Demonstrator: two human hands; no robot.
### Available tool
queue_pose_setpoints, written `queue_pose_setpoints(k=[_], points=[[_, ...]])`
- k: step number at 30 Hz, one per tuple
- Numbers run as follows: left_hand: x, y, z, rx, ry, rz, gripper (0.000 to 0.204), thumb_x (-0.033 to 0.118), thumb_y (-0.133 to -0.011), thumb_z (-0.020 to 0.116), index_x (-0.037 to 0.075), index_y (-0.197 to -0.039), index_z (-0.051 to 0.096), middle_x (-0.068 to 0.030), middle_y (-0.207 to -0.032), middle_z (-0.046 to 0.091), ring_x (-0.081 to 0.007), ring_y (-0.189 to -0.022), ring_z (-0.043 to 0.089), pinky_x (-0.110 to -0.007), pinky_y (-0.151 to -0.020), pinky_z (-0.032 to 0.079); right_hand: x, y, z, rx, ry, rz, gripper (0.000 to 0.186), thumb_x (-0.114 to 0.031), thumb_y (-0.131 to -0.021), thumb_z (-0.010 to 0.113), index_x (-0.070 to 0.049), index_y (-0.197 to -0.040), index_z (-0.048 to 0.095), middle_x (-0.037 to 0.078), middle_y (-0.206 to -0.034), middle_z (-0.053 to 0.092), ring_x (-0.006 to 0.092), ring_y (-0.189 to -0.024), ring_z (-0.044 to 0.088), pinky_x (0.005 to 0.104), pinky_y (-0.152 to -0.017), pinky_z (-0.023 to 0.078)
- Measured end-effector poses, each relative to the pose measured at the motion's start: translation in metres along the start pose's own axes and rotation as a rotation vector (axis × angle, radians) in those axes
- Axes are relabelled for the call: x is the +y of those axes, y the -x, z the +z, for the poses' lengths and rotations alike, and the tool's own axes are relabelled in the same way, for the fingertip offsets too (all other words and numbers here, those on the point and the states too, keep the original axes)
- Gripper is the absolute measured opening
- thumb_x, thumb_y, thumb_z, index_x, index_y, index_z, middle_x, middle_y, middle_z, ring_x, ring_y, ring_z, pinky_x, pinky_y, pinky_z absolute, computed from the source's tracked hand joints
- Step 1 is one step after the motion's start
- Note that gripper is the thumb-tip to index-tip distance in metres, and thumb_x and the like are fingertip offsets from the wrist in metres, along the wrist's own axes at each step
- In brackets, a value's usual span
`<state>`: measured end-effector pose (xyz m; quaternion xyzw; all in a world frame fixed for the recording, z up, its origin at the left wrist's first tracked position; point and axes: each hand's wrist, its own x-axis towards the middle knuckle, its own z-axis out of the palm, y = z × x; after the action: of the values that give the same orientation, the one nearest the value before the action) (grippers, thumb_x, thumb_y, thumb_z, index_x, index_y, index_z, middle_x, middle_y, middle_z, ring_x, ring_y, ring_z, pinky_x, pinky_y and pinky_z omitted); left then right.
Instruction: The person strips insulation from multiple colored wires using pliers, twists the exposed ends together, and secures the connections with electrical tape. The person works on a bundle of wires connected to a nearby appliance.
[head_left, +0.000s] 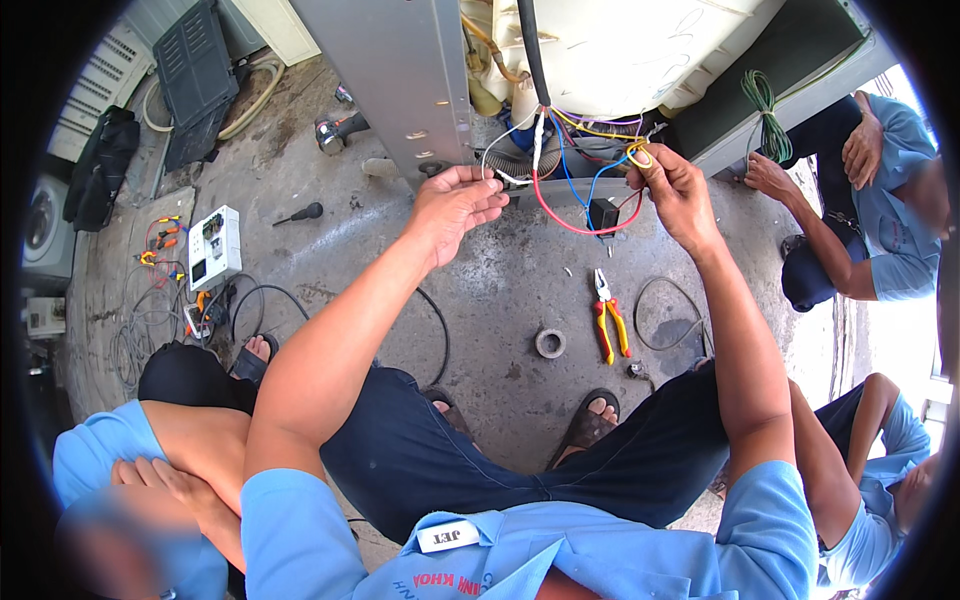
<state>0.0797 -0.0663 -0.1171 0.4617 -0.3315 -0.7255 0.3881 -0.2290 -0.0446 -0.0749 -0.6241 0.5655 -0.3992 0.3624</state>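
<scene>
Machine (385,60): 11–2 o'clock, inside exposed, prob. for wiring access.
Coloured wires (564,165): 1 o'clock, btwn hands, below black cable (534,60); spread out, prob. to tell each apart.
R hand (680,195): 2 o'clock, grip clamped on coloured wires, prob. to steady ends.
L hand (438,215): 11 o'clock, fingertips by white wire (513,180); can't tell if grip's pinched.
Pliers (603,296): floor (480,325), 3 o'clock, prob. for quick reach.
Ring (549,355): 4 o'clock, nr pliers.
</scene>
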Motion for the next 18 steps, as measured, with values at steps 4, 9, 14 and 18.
queue_pose_setpoints(k=[4, 9, 14, 18], points=[[0.0006, -0.0003, 0.0012, -0.003, 0.001, -0.001, 0.021, 0.010, -0.091, 0.070, 0.006, -0.109, 0.061, -0.0085, -0.107, 0.067, -0.0224, -0.100, 0.068, -0.036, -0.089, 0.056, -0.0005, 0.0006, -0.0007, 0.004, -0.005, -0.007, 0.032, -0.026, -0.103, 0.056, 0.001, -0.118, 0.066, 0.001, -0.082, 0.065, 0.0077, -0.077, 0.058, 0.0245, -0.073, 0.049], [0.0013, 0.0005, 0.0029, 0.012, 0.018, 0.006, 0.020, 0.008, -0.091, 0.069, 0.004, -0.109, 0.062, -0.0093, -0.105, 0.069, -0.0217, -0.095, 0.069, -0.035, -0.085, 0.057, 0.0001, 0.0003, -0.0007, 0.000, -0.004, -0.011, 0.032, -0.026, -0.103, 0.055, 0.000, -0.118, 0.066, 0.001, -0.081, 0.064, 0.0076, -0.077, 0.057, 0.0246, -0.074, 0.049], [0.0009, 0.0001, 0.0011, -0.005, 0.002, 0.002, 0.021, 0.010, -0.091, 0.070, 0.005, -0.109, 0.061, -0.0084, -0.106, 0.068, -0.0224, -0.100, 0.068, -0.035, -0.088, 0.056, 0.0004, 0.0004, -0.0006, -0.004, -0.005, -0.012, 0.032, -0.026, -0.104, 0.055, 0.000, -0.118, 0.066, 0.001, -0.081, 0.064, 0.0075, -0.077, 0.057, 0.0246, -0.074, 0.048], [0.0002, -0.0008, 0.0003, -0.007, 0.005, 0.003, 0.021, 0.010, -0.091, 0.070, 0.005, -0.109, 0.061, -0.0084, -0.106, 0.068, -0.0225, -0.099, 0.068, -0.035, -0.088, 0.056, 0.0011, 0.0004, -0.0012, -0.014, 0.002, -0.017, 0.031, -0.026, -0.104, 0.054, 0.000, -0.118, 0.065, 0.001, -0.081, 0.063, 0.0074, -0.078, 0.057, 0.0243, -0.074, 0.048]])
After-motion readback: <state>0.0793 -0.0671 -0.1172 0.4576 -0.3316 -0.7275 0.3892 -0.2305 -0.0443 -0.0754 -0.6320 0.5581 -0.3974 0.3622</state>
